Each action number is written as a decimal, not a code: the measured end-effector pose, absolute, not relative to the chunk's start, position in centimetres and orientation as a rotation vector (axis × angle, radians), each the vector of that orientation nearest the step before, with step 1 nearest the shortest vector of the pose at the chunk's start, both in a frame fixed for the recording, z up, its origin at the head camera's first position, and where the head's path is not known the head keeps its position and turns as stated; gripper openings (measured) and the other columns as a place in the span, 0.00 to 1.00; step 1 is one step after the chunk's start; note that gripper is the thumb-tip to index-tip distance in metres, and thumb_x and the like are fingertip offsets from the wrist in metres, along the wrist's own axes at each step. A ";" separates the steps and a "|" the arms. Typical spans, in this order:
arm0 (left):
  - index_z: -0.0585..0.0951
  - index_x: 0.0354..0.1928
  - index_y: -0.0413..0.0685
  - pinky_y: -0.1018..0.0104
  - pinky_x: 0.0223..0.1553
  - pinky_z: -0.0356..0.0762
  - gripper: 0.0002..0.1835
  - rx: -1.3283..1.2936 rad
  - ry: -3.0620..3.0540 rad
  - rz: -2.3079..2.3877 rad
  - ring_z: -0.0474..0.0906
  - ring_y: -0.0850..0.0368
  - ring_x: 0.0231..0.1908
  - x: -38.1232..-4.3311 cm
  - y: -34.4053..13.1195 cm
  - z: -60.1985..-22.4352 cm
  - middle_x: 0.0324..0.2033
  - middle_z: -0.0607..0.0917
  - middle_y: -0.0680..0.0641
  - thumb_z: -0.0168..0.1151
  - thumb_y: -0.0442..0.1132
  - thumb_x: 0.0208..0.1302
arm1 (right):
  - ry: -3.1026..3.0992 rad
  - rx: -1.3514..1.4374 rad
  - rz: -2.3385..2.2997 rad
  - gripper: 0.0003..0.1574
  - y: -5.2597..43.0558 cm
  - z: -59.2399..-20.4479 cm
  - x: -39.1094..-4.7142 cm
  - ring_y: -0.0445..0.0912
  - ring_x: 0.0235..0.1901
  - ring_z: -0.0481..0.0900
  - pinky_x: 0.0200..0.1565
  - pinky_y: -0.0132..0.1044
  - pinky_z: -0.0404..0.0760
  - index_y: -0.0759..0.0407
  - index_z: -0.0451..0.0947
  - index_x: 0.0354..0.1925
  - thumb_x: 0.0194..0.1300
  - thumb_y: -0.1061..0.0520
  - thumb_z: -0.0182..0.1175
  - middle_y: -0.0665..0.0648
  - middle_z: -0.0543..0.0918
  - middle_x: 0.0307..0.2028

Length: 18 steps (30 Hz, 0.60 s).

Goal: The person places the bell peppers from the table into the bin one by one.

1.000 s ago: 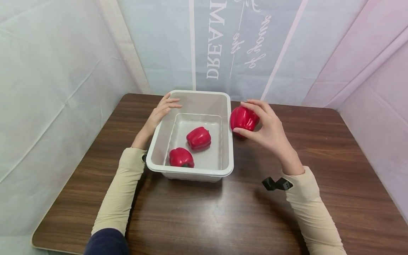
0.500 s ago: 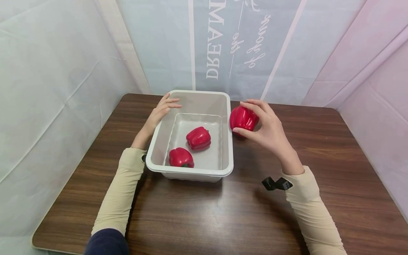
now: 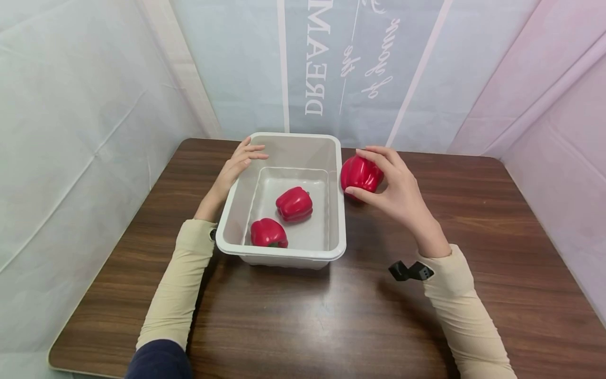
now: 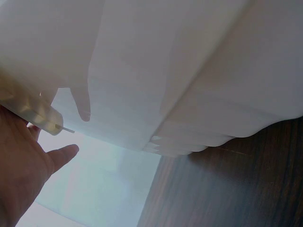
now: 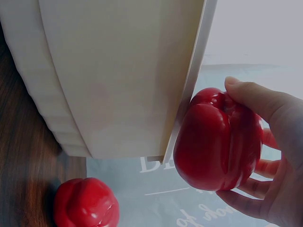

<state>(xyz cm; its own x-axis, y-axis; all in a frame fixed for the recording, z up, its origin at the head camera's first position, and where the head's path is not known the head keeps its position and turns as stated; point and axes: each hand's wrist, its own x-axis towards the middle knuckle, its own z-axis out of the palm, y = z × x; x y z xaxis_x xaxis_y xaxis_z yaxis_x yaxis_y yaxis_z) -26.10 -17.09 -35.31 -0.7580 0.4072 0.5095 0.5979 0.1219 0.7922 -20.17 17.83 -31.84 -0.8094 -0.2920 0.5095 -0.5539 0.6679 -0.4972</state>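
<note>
My right hand [image 3: 400, 192] holds a glossy red bell pepper [image 5: 218, 142] between thumb and fingers, right beside the bin's right rim and raised above the table. Another red bell pepper [image 5: 87, 203] sits lower down outside the bin in the right wrist view; from the head it is mostly hidden behind the held one. Inside the pale grey plastic bin [image 3: 281, 253] lie two more red bell peppers, one near the middle [image 3: 294, 204] and one at the near left corner [image 3: 268, 233]. My left hand [image 3: 232, 171] rests at the bin's left rim, its fingers stretched over the edge.
The bin stands on a dark brown wooden table [image 3: 293, 326], toward its far edge. Behind hangs a printed pale blue cloth [image 3: 369, 68], with pale cloth walls on the left and right. A black strap [image 3: 411, 271] sticks out from the right sleeve.
Hands, bin and peppers keep the same places relative to one another. The whole head view has shifted very slightly upward.
</note>
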 end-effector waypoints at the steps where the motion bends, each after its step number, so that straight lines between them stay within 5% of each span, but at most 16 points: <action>1: 0.73 0.47 0.19 0.47 0.68 0.31 0.19 -1.007 -2.223 -1.703 0.38 0.34 0.69 -26.1 -17.1 -35.3 0.56 0.66 0.22 0.37 0.26 0.62 | -2.496 0.663 0.928 0.44 17.8 -31.9 -20.2 0.45 0.57 0.67 0.45 0.49 0.80 0.44 0.70 0.60 0.43 0.49 0.74 0.51 0.69 0.58; 18: 0.73 0.47 0.18 0.47 0.68 0.32 0.19 -1.026 -2.198 -1.693 0.39 0.33 0.69 -26.5 -17.1 -35.6 0.55 0.66 0.21 0.36 0.25 0.62 | -2.489 0.673 0.929 0.44 17.8 -31.7 -20.4 0.45 0.57 0.67 0.45 0.49 0.80 0.44 0.71 0.60 0.43 0.49 0.74 0.51 0.70 0.58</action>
